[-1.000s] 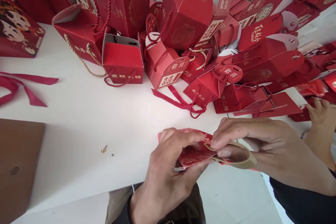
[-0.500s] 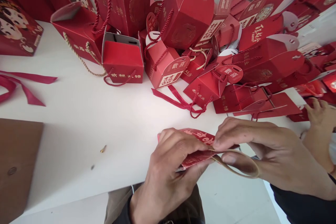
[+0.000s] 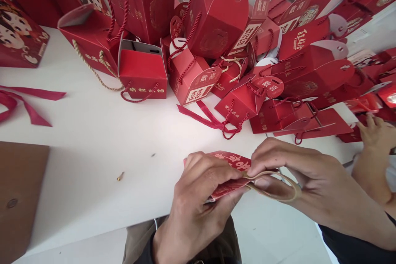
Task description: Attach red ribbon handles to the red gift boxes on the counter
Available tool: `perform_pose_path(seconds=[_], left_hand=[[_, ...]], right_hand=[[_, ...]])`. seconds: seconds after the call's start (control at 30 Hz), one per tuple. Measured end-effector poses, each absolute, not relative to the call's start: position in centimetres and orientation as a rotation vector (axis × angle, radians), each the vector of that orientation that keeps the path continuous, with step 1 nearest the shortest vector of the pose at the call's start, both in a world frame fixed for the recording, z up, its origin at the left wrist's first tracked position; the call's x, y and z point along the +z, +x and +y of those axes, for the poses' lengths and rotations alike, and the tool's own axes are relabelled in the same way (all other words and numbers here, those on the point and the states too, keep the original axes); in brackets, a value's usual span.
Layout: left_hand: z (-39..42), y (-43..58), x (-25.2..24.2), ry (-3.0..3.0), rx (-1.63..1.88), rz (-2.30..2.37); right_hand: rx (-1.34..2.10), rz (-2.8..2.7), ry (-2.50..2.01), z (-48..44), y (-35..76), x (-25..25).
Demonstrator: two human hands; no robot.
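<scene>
Close to the table's front edge, my left hand is closed round a red printed packet with pale lettering on its upper face. My right hand pinches a tan looped strip where it meets the packet's right end. The loop bulges to the right, with my right thumb partly inside it. Both hands are almost touching at the join. My fingers hide much of the packet.
Many red gift boxes with rope handles crowd the white table behind. Red ribbons lie left and centre. A brown box stands front left, a small gold piece nearby. Another person's hand is at far right.
The tan loop and my right hand have shifted slightly left, and the loop looks a little flatter. The view has moved slightly. Both hands keep their hold.
</scene>
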State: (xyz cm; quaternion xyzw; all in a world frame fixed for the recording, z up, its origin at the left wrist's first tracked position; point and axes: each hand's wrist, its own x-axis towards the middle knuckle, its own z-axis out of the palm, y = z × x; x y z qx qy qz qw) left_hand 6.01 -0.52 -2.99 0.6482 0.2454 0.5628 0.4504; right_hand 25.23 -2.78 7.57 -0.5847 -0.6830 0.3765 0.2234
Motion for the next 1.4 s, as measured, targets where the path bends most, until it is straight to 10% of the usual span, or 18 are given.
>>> perform_pose_path(seconds=[0.83,1.4], left_hand=[[-0.6,5.9,-2.7,1.600,1.385,0.640],[-1.0,5.8,-1.8,1.545,1.291,0.726]], right_hand=[[1.183,-1.825,-1.633,-3.1,25.2,7.4],[0.697,-2.159,-1.622,-3.4,24.6,7.6]])
